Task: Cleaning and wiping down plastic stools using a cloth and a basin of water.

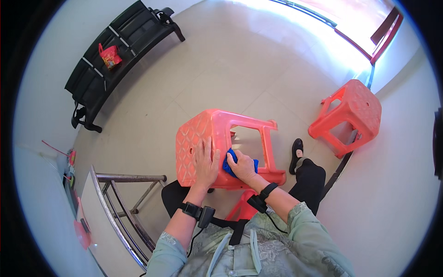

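A red plastic stool (221, 121) lies tipped on its side before me, its patterned seat facing left and its legs pointing right. My left hand (206, 162) rests flat on the seat near its edge, fingers spread and holding nothing. In my right hand (243, 166) is a bunched blue cloth (229, 168), pressed against the stool's side beside the opening between the legs. Part of the cloth is hidden under the fingers. Below the tipped stool, part of another red plastic seat (238, 209) shows between my legs.
Another red stool (363, 104) stands at the right by the wall. A black bench (128, 38) with a red bag (110, 57) on it is at the upper left. To my left is a metal-framed table (104, 221). A doorway lets in bright light at the upper right.
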A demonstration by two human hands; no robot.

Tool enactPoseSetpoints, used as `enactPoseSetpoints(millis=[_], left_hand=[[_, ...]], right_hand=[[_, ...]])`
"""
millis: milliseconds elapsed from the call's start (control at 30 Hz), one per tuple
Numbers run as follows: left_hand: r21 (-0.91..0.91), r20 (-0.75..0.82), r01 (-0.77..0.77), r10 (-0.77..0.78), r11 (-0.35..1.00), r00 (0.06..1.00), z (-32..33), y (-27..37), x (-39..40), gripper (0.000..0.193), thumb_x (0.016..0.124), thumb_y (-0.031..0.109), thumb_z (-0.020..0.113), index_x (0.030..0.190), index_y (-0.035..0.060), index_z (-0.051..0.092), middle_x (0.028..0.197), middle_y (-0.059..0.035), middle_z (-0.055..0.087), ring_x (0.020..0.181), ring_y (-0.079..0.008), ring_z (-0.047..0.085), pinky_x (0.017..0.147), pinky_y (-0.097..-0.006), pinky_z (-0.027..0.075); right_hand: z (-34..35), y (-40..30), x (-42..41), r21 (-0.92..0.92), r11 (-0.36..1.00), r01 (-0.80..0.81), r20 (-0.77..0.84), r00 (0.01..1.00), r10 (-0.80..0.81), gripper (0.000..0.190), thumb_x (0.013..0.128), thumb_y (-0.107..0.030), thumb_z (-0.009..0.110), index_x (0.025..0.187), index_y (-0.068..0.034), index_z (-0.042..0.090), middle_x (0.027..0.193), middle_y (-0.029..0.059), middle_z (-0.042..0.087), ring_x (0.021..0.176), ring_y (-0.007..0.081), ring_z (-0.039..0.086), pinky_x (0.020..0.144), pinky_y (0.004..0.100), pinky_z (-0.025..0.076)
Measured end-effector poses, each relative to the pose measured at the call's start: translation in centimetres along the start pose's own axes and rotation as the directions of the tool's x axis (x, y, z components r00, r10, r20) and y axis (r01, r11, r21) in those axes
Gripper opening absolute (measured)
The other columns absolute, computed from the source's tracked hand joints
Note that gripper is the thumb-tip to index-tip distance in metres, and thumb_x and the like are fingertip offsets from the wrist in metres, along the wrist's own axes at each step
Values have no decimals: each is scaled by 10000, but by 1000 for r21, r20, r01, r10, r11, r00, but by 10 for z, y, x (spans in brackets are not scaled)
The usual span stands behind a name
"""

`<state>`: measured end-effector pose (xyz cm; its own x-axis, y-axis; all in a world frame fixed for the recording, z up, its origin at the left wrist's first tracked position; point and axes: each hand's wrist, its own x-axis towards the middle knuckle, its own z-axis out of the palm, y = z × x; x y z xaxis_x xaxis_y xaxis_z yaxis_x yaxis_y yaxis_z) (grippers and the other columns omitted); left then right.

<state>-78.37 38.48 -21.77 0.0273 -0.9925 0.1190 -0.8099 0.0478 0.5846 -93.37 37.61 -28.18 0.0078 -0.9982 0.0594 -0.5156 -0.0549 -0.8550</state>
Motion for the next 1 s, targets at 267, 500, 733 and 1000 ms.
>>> enactPoseSetpoints(millis=[267, 500, 733, 1000], left_hand=[[-74, -33, 50, -52, 996, 998, -1, -30, 10, 646, 1023, 426, 423, 1587, 161, 251, 1623, -238, 181, 1469, -441, 223, 1188, -560, 146], [-2, -21, 112, -112, 994, 993, 3, -18, -6, 657, 1021, 474, 376, 1597, 192, 231, 1642, -204, 161, 1502, -427, 145, 1197, -554, 93], [26, 3, 138, -138, 990, 990, 15, -13, 1, 671, 1013, 464, 398, 1594, 170, 239, 1649, -188, 151, 1514, -400, 130, 1196, -552, 91], [93, -49, -184, 189, 979, 981, 9, -78, -2, 593, 1048, 346, 328, 1578, 90, 257, 1642, -158, 208, 1517, -381, 138, 1219, -502, 99]], right_hand=[[6, -18, 14, 0, 1000, 28, -8, 1000, -28, 358, 965, -436, 552, 915, -84, 596, 741, 260, 659, 715, 464, 654, 661, 572, 502], [-26, -3, 25, 254, 965, -70, -307, 940, 149, 319, 1021, -357, 527, 1026, -56, 632, 817, 192, 677, 768, 376, 667, 693, 474, 504], [-19, -61, 19, 332, 920, 210, -87, 978, -191, 432, 1068, -304, 407, 1389, -30, 502, 1359, 225, 519, 1233, 352, 520, 1064, 421, 386], [2, -37, -35, 5, 894, 448, 215, 873, -438, 678, 969, -297, 532, 1560, -76, 282, 1616, 253, 161, 1492, 455, 142, 1203, 551, 131]])
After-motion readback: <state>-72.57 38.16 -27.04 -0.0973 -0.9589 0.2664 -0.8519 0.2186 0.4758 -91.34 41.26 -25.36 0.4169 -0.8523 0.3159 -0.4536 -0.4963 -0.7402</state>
